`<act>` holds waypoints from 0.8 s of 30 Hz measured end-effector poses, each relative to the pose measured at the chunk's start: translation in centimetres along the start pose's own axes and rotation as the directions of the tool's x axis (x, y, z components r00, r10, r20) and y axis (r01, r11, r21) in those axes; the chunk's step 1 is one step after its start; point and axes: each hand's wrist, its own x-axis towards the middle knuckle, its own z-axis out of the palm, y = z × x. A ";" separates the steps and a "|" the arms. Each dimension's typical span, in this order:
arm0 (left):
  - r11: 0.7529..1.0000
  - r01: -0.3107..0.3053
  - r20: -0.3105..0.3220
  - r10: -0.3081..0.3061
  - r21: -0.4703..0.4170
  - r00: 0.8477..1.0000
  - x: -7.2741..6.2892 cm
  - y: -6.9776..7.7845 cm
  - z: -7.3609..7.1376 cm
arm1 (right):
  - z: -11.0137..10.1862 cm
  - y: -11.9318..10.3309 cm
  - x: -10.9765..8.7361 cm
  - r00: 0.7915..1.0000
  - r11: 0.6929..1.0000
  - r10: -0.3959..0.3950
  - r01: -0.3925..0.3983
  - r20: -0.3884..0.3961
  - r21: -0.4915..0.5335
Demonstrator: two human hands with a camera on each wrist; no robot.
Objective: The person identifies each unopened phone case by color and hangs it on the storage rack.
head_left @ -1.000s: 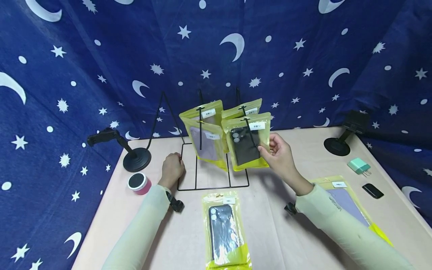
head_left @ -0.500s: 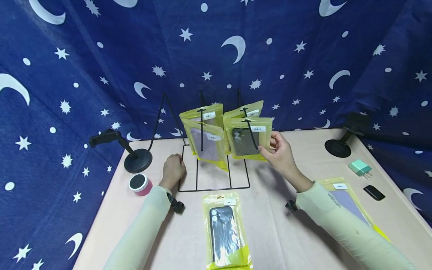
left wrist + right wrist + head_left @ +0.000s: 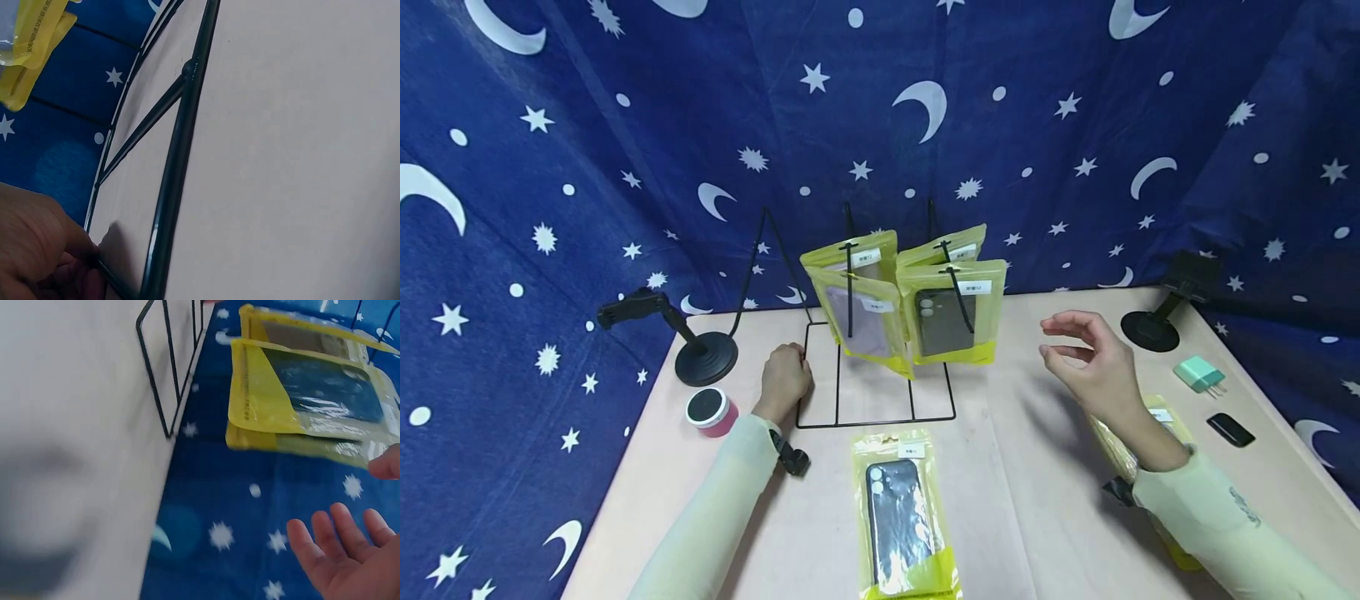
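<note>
My left hand [image 3: 784, 379] grips the left side of a black wire display rack [image 3: 874, 423] at its base; the left wrist view shows the fingers pinching the wire. Yellow-edged clear pouches hang on the rack's two hooks. A pouch with a black phone case [image 3: 943, 325] is at the front right, and one with a purple phone case [image 3: 859, 321] at the front left. Another pouch hangs behind each, mostly covered. To the right of the rack, my right hand [image 3: 1093, 362] is empty, its fingers and thumb gently bent and apart from the pouches.
Nearest me lies another pouched black phone case [image 3: 898, 525]. My right forearm partly covers a pouch [image 3: 1176, 425] on the table. A phone stand [image 3: 706, 357] and pink jar [image 3: 711, 410] are left; another stand [image 3: 1150, 329], green charger [image 3: 1198, 372] and black oval object [image 3: 1230, 428] are right.
My right hand has let go of the front right pouch and moved right, away from the rack. The pouch, lifted at its lower edge before, now hangs down. My left hand has stayed put.
</note>
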 end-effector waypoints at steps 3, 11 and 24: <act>1.000 0.013 0.019 -0.013 0.007 1.000 0.0 0.0 0.0 | -2.2 -0.2 -0.9 1.000 0.989 -0.027 0.027 0.003 -0.149; 1.000 -0.013 -0.012 0.013 -0.015 1.000 -0.2 -0.1 -0.1 | -7.2 -0.7 -2.7 0.996 0.920 -0.024 0.057 0.088 -0.387; 0.999 0.041 0.039 -0.040 -0.031 0.998 0.0 -0.1 -0.2 | -12.8 2.6 -5.7 0.789 0.563 0.555 -0.123 0.263 -0.817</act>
